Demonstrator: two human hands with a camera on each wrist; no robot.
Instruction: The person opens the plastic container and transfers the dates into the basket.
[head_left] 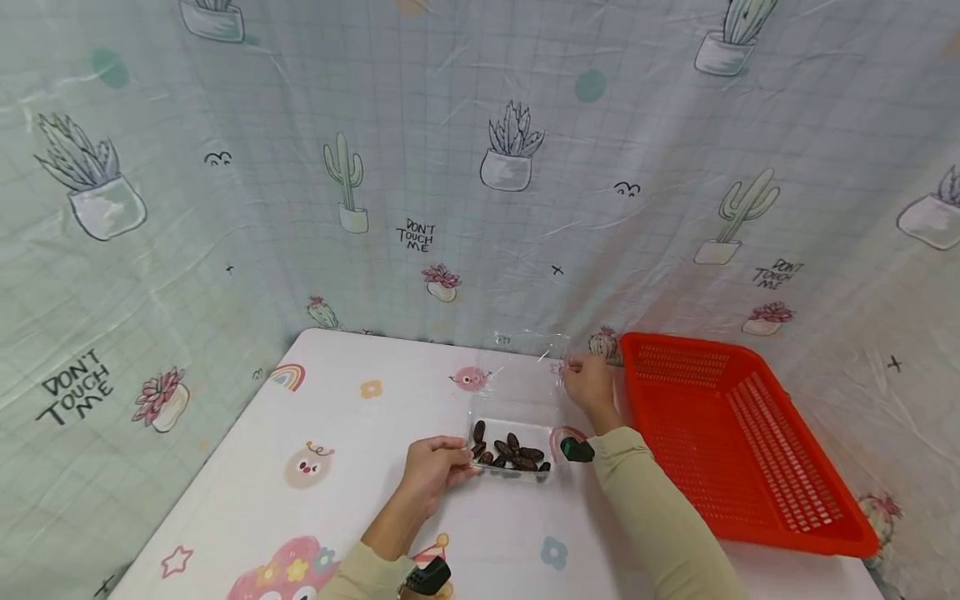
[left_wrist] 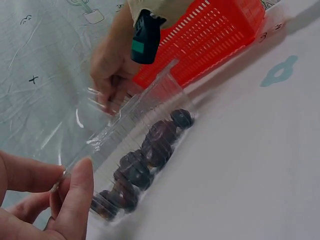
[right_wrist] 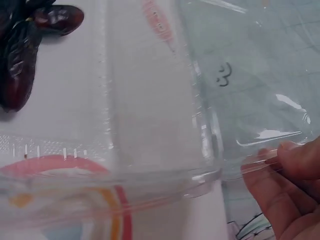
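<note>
A clear plastic clamshell box [head_left: 517, 427] stands on the table with several dark brown dates [head_left: 517, 452] in its base. Its transparent lid [head_left: 525, 375] is raised at the back. My left hand [head_left: 435, 468] pinches the near left edge of the base between thumb and fingers, as the left wrist view also shows. At the right side of the lid, my right hand [head_left: 590, 385] pinches the lid's edge; in the right wrist view its thumb and fingers [right_wrist: 267, 187] close on the thin plastic rim. The dates [right_wrist: 20, 65] lie in the base, away from this hand.
A red plastic basket [head_left: 693, 425] with slotted walls stands at the right of the table, close to the right forearm. The white table [head_left: 360, 508] carries printed cartoon figures. Behind it hangs a cactus-patterned sheet [head_left: 420, 275].
</note>
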